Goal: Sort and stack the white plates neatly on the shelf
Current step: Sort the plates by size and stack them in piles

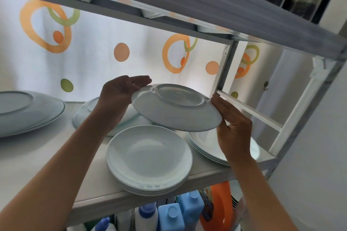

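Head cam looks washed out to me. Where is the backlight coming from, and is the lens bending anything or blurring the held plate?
Head view: light comes through the patterned curtain behind the shelf, leaving the held plate grey and shaded underneath; wide-angle distortion bows the upper shelf edge; the plate rim and both hands look reasonably sharp.

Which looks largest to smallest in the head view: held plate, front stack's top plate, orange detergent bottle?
1. held plate
2. front stack's top plate, close behind; the held one is nearer, so unsure
3. orange detergent bottle, partly hidden
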Demonstrator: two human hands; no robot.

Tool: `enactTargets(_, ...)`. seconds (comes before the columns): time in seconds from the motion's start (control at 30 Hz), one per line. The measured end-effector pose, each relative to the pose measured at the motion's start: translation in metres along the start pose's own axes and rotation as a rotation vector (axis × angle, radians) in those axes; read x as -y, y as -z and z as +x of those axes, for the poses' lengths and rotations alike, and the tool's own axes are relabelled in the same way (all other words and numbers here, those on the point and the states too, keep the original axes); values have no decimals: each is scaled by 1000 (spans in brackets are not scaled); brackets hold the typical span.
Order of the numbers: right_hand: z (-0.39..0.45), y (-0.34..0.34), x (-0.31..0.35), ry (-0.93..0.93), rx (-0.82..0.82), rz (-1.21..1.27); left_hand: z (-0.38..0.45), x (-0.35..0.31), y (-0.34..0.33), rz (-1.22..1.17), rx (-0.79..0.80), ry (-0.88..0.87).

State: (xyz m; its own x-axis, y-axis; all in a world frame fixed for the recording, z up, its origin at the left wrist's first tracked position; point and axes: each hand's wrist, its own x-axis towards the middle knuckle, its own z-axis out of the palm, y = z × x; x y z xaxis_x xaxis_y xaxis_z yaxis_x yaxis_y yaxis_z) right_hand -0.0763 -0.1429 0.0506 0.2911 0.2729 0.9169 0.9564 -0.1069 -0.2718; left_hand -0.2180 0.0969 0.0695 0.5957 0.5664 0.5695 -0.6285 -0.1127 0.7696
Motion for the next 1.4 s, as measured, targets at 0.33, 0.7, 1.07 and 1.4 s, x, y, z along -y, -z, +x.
enactTargets(0.33,3,1,22,-396,22,273,-2,-14,15,7,129,102)
enactTargets(0.7,0,-7,35,-788,367,317,3,-6,37,498,-3,564)
enactTargets(1.07,-18,-18,36,-621,729,-79,-2,-15,52,941,338,914)
enactTargets(1.4,-20,-25,38,-424,691,-338,4,-11,47,912,-61,238)
